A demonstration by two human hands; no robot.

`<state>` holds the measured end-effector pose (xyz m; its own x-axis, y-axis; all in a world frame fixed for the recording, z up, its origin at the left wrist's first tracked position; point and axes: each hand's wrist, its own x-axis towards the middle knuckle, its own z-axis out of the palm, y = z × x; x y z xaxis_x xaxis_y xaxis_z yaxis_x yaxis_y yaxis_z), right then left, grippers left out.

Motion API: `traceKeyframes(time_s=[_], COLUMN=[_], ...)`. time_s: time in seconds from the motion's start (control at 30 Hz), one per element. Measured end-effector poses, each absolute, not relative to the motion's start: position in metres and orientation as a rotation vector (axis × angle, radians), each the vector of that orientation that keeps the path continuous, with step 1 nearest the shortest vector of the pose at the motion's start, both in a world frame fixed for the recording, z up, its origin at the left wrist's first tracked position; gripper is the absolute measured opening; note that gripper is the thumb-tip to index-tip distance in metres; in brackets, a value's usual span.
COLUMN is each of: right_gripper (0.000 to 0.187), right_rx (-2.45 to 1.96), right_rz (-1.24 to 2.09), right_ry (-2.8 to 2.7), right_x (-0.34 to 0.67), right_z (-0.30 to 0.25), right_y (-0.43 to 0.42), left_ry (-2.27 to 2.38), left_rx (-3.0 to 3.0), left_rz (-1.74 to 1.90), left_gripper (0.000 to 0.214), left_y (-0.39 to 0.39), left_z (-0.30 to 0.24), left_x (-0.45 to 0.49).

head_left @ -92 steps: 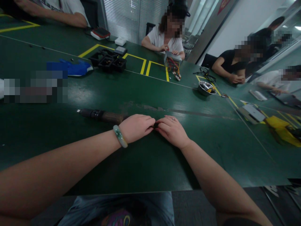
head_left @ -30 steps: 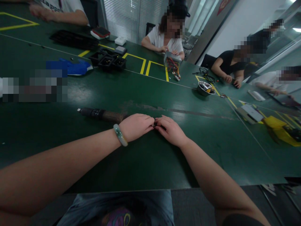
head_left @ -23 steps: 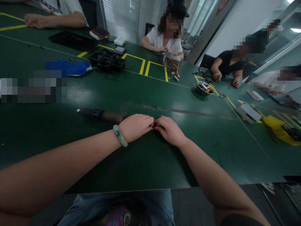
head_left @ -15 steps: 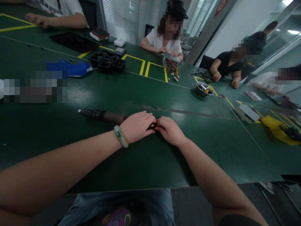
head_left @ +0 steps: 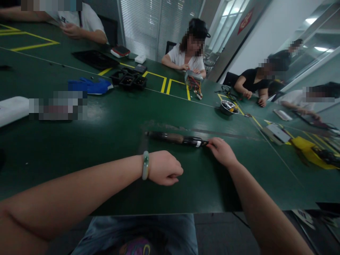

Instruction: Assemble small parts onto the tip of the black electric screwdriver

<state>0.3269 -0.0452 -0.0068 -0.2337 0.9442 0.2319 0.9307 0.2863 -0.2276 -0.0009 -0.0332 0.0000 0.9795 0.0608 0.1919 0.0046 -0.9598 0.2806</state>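
A long dark tool with a brown grip and a metal tip pointing left lies on the green table. My right hand is closed on its right end, beside a white label. My left hand, with a green bangle at the wrist, rests on the table nearer to me as a loose fist, apart from the tool. I cannot see anything inside it.
Blue gloves, black trays and a white slab lie to the left. A metal bowl and a wired metal box sit farther back. Several people sit round the table. Yellow items lie at right.
My hands have parted. The left pulled back toward me off the tool and curled into a fist. The right stayed on the tool's end. The view swung to the left.
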Motion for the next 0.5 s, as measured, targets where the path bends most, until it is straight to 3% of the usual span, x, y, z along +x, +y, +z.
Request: traceKeyframes(time_s=[0.23, 0.5], right_gripper=[0.029, 0.020], right_rx=[-2.330, -2.785], right_rz=[-0.160, -0.276], right_ry=[-1.767, -0.967], right_x=[0.491, 0.603], right_z=[-0.015, -0.041], right_y=[-0.141, -0.222], left_ry=[0.074, 0.077], left_rx=[2.802, 2.783], left_rz=[0.289, 0.266], left_gripper=[0.021, 0.022], left_y=[-0.033, -0.032], left_z=[-0.002, -0.001], left_x=[0.003, 0.002])
